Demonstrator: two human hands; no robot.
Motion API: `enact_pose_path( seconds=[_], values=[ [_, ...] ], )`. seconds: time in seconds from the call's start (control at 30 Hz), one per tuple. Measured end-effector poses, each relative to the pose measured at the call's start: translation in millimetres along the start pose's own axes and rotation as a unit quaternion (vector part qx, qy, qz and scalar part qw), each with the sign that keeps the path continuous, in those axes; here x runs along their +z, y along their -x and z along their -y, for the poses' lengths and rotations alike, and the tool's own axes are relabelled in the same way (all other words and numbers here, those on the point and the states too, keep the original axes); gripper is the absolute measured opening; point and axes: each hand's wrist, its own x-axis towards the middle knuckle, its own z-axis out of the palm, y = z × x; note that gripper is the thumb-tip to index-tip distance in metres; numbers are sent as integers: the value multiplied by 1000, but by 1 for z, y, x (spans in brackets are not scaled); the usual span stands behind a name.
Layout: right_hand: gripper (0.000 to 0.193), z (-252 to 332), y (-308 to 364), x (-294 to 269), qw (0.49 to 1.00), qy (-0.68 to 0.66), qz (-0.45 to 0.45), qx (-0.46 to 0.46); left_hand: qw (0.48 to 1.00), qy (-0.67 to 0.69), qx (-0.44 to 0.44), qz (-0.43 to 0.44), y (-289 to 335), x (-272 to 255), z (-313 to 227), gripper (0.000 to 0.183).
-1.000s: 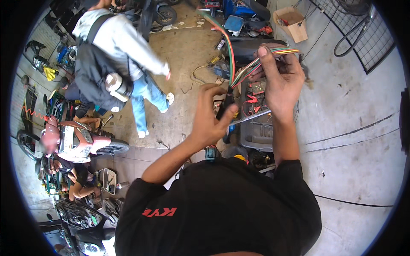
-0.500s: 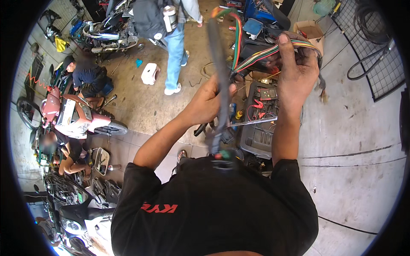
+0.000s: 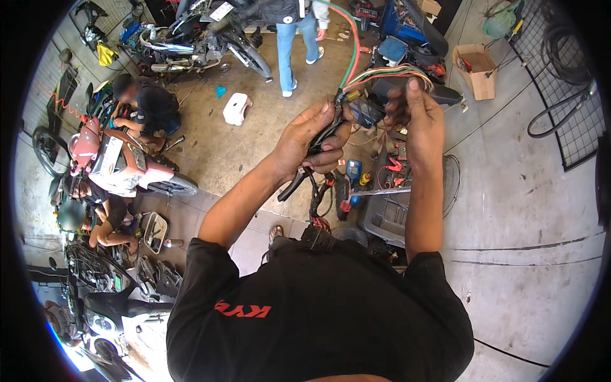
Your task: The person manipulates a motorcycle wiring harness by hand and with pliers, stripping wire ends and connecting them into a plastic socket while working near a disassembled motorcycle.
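Person in a black shirt stands over the concrete floor [image 3: 528, 210], both arms raised in front of the chest.

Left hand [image 3: 312, 143]: grip closed around a black bundle of wiring [image 3: 328, 137]. The bundle passes through the fist; its lower run hangs below the grip, with black connectors [image 3: 318, 210] dangling toward the shirt.

Right hand [image 3: 420, 118]: grip narrow, fingers [image 3: 414, 89] pinched on the coloured wire loom [image 3: 388, 73], which arches just above and to the left of the fingertips. A dark connector block [image 3: 366, 113] sits between the two grips, touching or nearly touching both; cannot tell which hand bears it. A red and a green lead [image 3: 353, 44] run up and away from the loom, beyond the left grip.

Below the right grip, on the floor: an open grey toolbox [image 3: 388, 216] with red-handled tools, and a fan grille [image 3: 450, 184] just beside it.

Well apart from the left grip, to its left: a white step stool [image 3: 237, 108], a red motorcycle [image 3: 108, 159] with a crouching person [image 3: 149, 108] at it. Beyond both grips, a standing person in jeans [image 3: 293, 38]. To the right of the right grip, a cardboard box [image 3: 476, 70].
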Motion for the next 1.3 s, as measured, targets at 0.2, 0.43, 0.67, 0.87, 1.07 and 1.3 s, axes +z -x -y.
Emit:
enact_pose_path(
  seconds=[0.2,0.43,0.67,0.87,1.07,1.3],
  values=[
    [33,7,20,5,986,100,129,-32,999,-15,-22,-20,-2,1,-6,33],
    [24,56,57,12,826,299,197,-435,984,-152,-90,-16,-8,2,-21,34],
    [37,64,18,-4,667,498,206,-514,961,-227,-152,46,7,19,-36,46],
    [30,75,18,-8,711,463,306,-433,950,-239,-196,53,17,26,-41,47],
    [29,81,25,-8,720,453,346,-396,941,-234,-245,17,28,45,-45,48],
    [26,90,29,-10,673,474,421,-381,929,-214,-301,4,31,55,-42,41]
  ],
)
